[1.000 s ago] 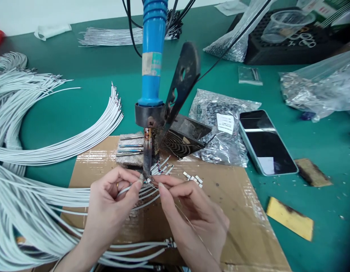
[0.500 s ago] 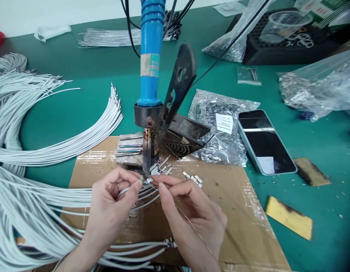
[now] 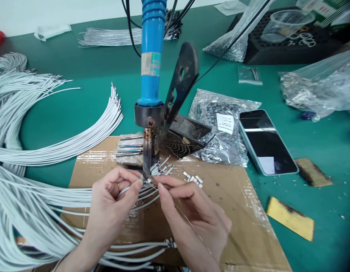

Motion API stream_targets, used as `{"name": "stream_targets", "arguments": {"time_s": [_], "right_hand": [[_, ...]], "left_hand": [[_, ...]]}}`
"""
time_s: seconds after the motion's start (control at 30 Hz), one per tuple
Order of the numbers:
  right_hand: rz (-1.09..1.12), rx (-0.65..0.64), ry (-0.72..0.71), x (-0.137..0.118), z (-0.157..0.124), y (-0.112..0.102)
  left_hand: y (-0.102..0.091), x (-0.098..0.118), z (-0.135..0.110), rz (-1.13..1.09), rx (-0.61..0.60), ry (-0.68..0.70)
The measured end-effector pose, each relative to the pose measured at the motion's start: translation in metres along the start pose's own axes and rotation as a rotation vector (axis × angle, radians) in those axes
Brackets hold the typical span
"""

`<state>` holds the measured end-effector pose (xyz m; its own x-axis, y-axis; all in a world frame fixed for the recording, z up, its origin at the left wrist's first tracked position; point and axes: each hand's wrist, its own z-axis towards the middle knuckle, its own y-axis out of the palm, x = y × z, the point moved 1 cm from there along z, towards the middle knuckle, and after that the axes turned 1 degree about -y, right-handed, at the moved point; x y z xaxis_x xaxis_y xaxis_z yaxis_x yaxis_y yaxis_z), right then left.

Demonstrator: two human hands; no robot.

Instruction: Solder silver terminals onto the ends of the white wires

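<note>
My left hand (image 3: 115,204) pinches a white cable (image 3: 124,191) near its end, just under the tip of a blue-handled soldering iron (image 3: 147,151) that points straight down. My right hand (image 3: 192,215) is closed on a thin solder wire (image 3: 189,221), whose end reaches toward the same spot. At the iron's tip sits a small white connector (image 3: 148,181), partly hidden by my fingertips. Behind the fingers lie several finished-looking cable ends (image 3: 163,168) with small metal parts. A few white connectors (image 3: 193,178) rest on the cardboard (image 3: 237,211) to the right.
Large bundles of white cables (image 3: 27,211) fill the left side. The iron's black stand (image 3: 186,132) rises behind my hands. A bag of small parts (image 3: 217,124), a phone (image 3: 268,143), a yellow sponge (image 3: 290,218) and a brown sponge (image 3: 312,172) lie to the right.
Almost nothing moves. My right hand shifts very slightly, and the whole view drifts a little; both hands keep their pinch at the iron's tip.
</note>
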<state>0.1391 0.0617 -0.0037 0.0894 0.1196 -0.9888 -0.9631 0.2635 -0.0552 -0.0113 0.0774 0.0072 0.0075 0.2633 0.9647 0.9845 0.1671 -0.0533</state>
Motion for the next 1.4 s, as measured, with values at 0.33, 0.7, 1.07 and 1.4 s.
{"name": "stream_targets", "arguments": {"time_s": [0.33,0.7,1.07,1.4], "right_hand": [[0.018,0.011,0.006,0.001,-0.002,0.001],[-0.007,-0.006,-0.072,0.001,0.001,0.001],[-0.032,0.026,-0.04,-0.001,0.0,0.001],[-0.061,0.041,-0.061,0.001,0.0,0.002]], "left_hand": [[0.001,0.001,0.001,-0.004,0.018,0.008],[0.0,0.001,-0.001,-0.035,0.01,-0.017],[0.012,0.014,0.004,0.027,0.107,-0.039],[0.012,0.017,0.006,0.055,0.115,-0.006]]}}
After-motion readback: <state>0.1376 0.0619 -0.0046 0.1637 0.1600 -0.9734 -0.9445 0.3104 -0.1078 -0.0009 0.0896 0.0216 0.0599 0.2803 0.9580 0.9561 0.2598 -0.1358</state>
